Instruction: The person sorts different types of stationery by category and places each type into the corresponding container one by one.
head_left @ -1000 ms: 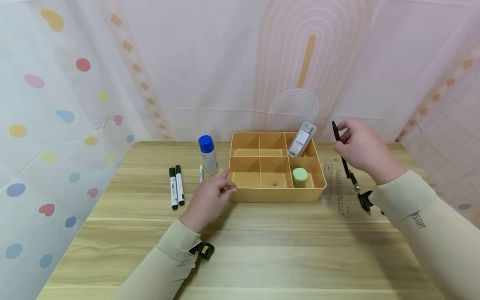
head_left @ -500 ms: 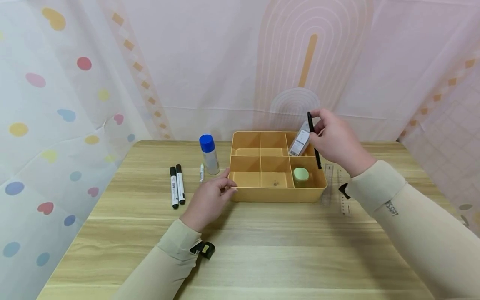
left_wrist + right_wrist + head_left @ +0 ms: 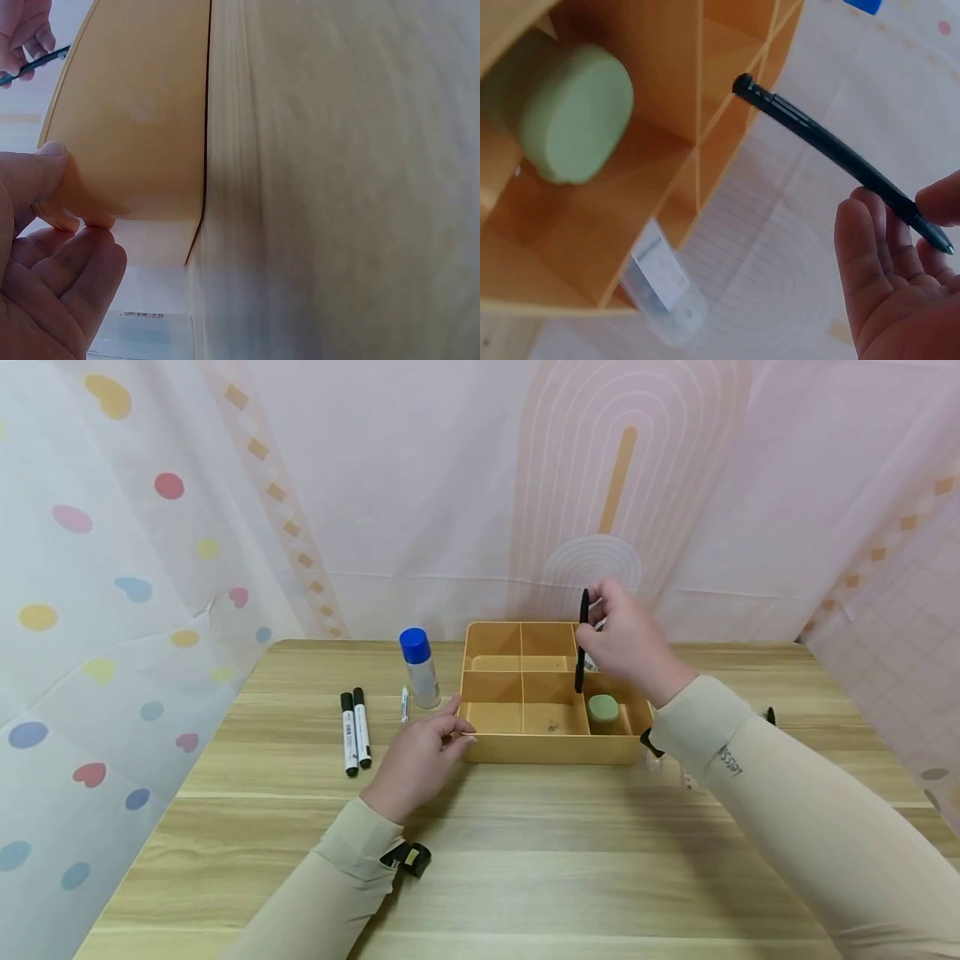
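My right hand pinches a black pen between thumb and fingers, over the right part of a yellow six-compartment organizer box. The pen stands steeply, its lower end close over the dividers. In the right wrist view the pen's clip end points away from the fingers. My left hand grips the box's front left corner, thumb on the front wall and fingers round the side. A pale green lidded container sits in the front right compartment. Behind it leans a clear labelled case, mostly hidden in the head view.
Left of the box stand a clear bottle with a blue cap and a small white tube. Two black-capped markers lie farther left. Clear rulers show partly beneath the right sleeve. A patterned curtain hangs behind the table.
My right hand has carried the pen leftward from the table's right side to over the box, and the pen has turned more upright. My left hand has stayed at the corner.
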The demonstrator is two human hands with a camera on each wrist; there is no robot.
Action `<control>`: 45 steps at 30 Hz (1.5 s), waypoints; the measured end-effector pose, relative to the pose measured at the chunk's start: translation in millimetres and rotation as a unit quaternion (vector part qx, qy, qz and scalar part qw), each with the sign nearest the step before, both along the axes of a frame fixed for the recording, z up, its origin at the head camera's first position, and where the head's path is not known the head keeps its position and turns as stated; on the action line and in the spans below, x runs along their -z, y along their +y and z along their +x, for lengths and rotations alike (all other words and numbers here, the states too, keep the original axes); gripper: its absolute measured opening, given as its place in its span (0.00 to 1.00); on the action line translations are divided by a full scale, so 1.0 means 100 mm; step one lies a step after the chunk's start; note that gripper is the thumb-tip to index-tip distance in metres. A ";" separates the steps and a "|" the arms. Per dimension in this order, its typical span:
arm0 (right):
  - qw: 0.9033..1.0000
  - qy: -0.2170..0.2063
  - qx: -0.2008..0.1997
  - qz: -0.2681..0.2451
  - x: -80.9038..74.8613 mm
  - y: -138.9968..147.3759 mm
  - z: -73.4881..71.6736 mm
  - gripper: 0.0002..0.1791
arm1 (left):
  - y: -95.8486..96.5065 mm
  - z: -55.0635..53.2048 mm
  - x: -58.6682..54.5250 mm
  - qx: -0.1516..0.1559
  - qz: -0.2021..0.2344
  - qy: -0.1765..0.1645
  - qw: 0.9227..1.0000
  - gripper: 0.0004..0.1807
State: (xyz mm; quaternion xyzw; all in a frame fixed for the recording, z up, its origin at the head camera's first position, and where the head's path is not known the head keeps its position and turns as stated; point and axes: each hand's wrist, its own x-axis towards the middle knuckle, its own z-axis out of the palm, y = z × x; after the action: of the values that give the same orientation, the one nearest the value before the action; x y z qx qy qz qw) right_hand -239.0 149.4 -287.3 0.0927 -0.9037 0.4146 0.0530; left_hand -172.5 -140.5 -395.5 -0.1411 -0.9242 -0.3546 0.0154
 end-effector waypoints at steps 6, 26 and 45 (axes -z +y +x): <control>0.999 -0.038 -0.005 -0.011 0.11 -0.04 -0.06 0.10 | 0.00 0.01 -0.01 -0.001 0.003 -0.004 1.000 0.05; 0.990 -0.099 -0.006 0.096 0.25 0.03 -0.14 0.08 | -0.01 0.02 0.00 -0.005 0.002 -0.007 1.000 0.04; 0.983 -0.119 -0.017 0.139 0.28 0.04 -0.15 0.10 | -0.01 0.02 0.00 -0.007 0.000 -0.008 1.000 0.04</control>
State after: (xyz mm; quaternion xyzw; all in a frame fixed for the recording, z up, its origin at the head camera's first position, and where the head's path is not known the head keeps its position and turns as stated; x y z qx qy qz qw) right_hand -253.6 152.9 -315.4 0.0651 -0.9505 0.2942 -0.0752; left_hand -170.3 -141.5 -395.7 -0.1321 -0.9250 -0.3560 0.0110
